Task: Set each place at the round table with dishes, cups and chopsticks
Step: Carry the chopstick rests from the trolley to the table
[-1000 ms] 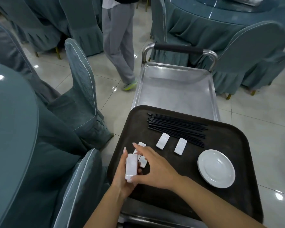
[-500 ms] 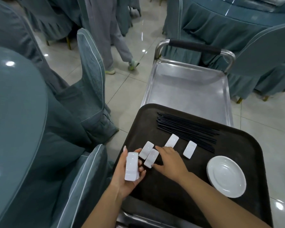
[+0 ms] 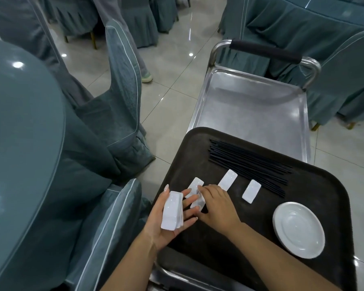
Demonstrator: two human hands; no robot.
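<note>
Nearest, the left hand [image 3: 168, 219] lies palm-up, thumb and fingers cupping a small stack of white chopstick rests [image 3: 171, 211]. Beside it the right hand [image 3: 216, 206] rests palm-down on the dark tray [image 3: 315, 190], fingertips pinching another rest [image 3: 198, 203]. Further along lie three loose rests, a stack of white saucers [image 3: 298, 229] and black chopsticks [image 3: 250, 164]. Beyond is the steel cart [image 3: 252, 110]; the round table [image 3: 19, 122] stands left.

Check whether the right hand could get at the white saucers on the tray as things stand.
Probably yes. The right hand is on a chopstick rest at the tray's near left, and the saucers sit uncovered to its right with only bare tray between.
</note>
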